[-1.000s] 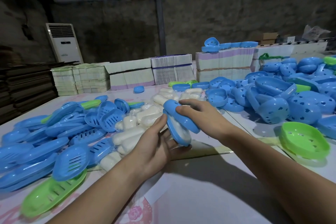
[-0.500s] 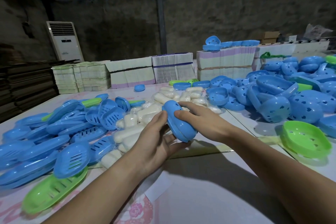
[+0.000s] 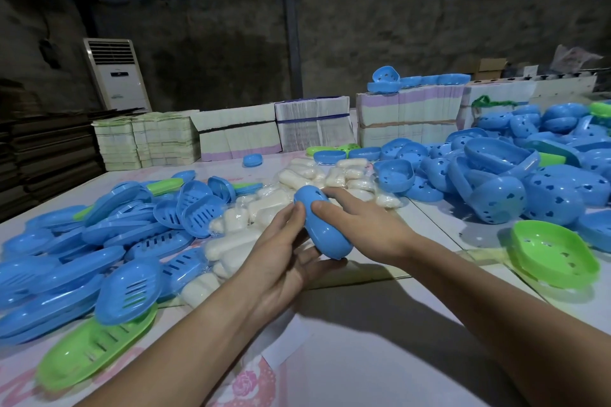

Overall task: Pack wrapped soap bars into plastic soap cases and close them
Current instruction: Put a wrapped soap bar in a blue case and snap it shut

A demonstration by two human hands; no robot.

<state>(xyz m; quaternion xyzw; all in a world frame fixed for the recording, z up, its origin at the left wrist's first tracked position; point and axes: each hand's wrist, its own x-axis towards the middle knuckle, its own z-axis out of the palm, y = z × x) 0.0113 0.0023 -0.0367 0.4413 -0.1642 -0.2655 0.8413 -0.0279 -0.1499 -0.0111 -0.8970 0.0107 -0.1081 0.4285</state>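
Note:
A closed blue soap case (image 3: 322, 225) is held between both hands just above the white table (image 3: 380, 357). My left hand (image 3: 284, 254) cups it from below, thumb against its left side. My right hand (image 3: 360, 225) grips it from the right, thumb on top and fingers behind it. No soap shows inside the case. Several wrapped white soap bars (image 3: 238, 241) lie in a pile behind and to the left of my hands.
Flat blue slotted lids (image 3: 132, 241) and a green one (image 3: 96, 350) cover the left side. Deep blue case halves (image 3: 535, 188) heap up at the right, with a green half (image 3: 555, 251) near the right edge. Stacked flat cartons (image 3: 310, 125) line the back.
The case stood partly open with white soap showing inside; the two halves have been pressed together and the case is now closed. The view has shifted slightly.

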